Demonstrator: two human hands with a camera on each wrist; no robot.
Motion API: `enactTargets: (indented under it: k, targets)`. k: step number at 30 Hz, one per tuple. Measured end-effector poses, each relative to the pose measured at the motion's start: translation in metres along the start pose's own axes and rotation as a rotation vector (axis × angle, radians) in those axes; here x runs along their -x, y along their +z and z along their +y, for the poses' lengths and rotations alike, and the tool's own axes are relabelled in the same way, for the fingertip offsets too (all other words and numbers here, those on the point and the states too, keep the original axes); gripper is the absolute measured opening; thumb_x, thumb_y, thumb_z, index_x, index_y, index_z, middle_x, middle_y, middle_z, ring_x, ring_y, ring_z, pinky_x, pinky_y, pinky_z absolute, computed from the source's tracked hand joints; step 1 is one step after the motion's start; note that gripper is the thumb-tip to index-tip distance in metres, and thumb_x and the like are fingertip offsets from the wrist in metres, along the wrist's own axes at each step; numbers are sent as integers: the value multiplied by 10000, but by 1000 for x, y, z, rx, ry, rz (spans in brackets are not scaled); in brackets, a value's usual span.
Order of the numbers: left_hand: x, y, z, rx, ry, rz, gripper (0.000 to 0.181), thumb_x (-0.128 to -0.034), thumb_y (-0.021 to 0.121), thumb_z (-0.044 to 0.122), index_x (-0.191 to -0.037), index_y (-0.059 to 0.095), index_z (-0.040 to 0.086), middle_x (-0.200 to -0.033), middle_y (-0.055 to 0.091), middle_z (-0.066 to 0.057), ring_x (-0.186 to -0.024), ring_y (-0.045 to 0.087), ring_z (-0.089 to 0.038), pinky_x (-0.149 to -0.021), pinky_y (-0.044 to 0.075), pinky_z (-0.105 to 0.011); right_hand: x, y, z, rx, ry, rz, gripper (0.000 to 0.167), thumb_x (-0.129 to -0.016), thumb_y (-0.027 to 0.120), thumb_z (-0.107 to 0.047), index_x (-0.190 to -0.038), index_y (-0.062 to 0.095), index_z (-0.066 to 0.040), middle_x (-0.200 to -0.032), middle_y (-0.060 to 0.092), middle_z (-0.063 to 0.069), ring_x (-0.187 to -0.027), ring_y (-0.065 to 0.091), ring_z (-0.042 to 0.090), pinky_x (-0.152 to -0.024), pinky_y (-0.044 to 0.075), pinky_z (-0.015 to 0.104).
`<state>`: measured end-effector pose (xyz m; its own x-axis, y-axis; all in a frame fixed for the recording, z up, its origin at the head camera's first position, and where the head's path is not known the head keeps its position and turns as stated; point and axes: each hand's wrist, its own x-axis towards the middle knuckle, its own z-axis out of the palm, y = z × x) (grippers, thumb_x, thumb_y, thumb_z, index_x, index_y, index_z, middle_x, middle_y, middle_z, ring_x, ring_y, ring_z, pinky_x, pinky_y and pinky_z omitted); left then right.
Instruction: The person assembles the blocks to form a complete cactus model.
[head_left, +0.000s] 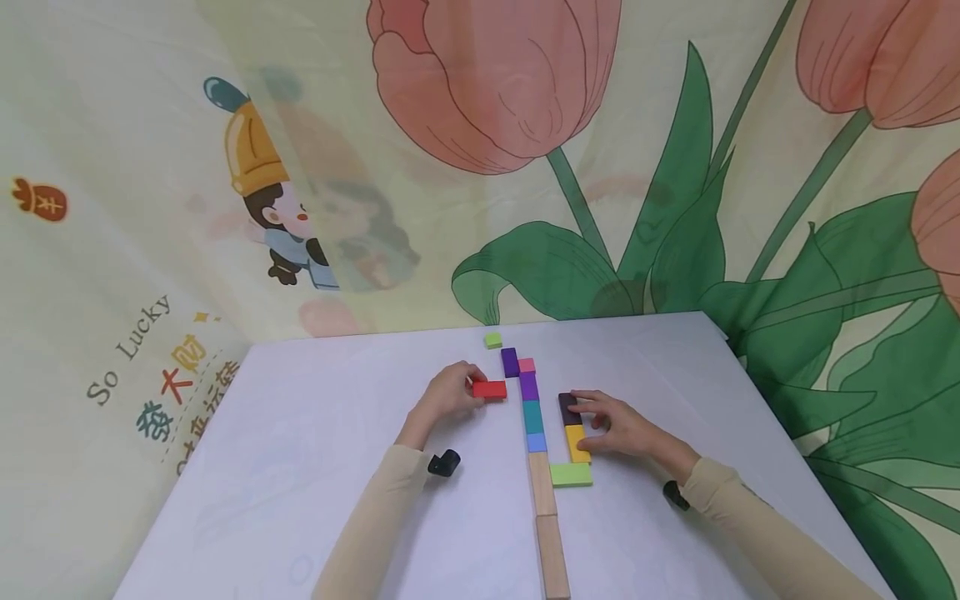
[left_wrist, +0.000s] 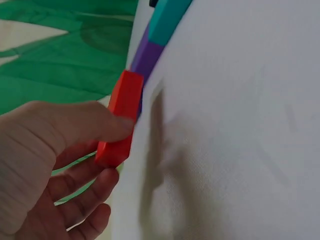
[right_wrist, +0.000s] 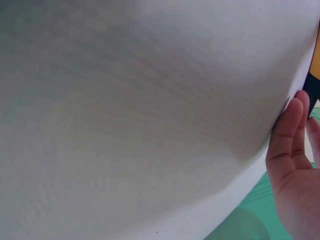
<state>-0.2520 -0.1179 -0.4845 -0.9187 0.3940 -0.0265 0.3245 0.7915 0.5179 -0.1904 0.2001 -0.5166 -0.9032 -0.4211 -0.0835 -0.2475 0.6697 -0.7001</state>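
One left hand [head_left: 450, 392]: thumb and fingers pinching the red block [head_left: 492, 390]; a level, free-ended pinch should serve best.
Red block: left of, and beyond, the teal block [head_left: 532, 417].
One right hand [head_left: 619, 425]: fingers extended, apparently touching the black block [head_left: 567, 415] and yellow block [head_left: 573, 437], both right of the teal block; light contact should avoid skewing them.
Purple block [head_left: 528, 387]: adjoining the teal block's far end; give it clearance.
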Motion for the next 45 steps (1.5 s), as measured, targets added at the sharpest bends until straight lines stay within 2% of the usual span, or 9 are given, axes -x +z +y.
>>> enactTargets:
  k: [3,7,11,15,30,45]
  targets:
    - [13,1,6,1,64,-52,283,-743,789,139,-1012,707,103,-915,647,-18,-808,551,-137,-728,478,-271,0,0,0,-2,5,6,625,-744,832,-311,-1298,623,-110,-1521,404,123,-916,515,153,-738,485,202]
    - [31,7,14,-28,117,-112,288,-730,815,157,-992,705,113,-867,620,10,-779,525,-111,-694,458,-239,-1,0,0,-7,11,3,626,-745,831,-313,-1301,622,-115,-1523,402,121,-918,516,153,-737,487,198]
    - [45,14,21,-39,141,-155,286,-715,825,168,-968,703,116,-830,590,35,-745,505,-88,-655,436,-207,-1,1,0,-2,15,1,630,-745,832,-312,-1305,619,-115,-1521,404,122,-919,517,151,-735,486,194]
    - [53,21,25,-35,141,-181,281,-714,828,196,-953,696,129,-804,576,52,-719,491,-70,-630,421,-189,-1,1,1,5,18,4,633,-743,833,-314,-1304,620,-115,-1520,406,122,-920,517,153,-734,485,194]
    - [54,30,30,-95,123,-126,258,-739,822,222,-951,700,141,-766,552,61,-694,470,-57,-609,400,-172,0,0,-1,-7,29,7,626,-747,830,-307,-1305,620,-116,-1525,400,123,-922,516,158,-727,489,184]
    - [51,34,30,-90,117,-97,268,-747,809,211,-980,705,129,-770,552,49,-696,480,-66,-614,411,-175,0,2,0,-2,25,10,630,-743,831,-324,-1304,622,-129,-1519,406,123,-915,521,153,-706,490,171]
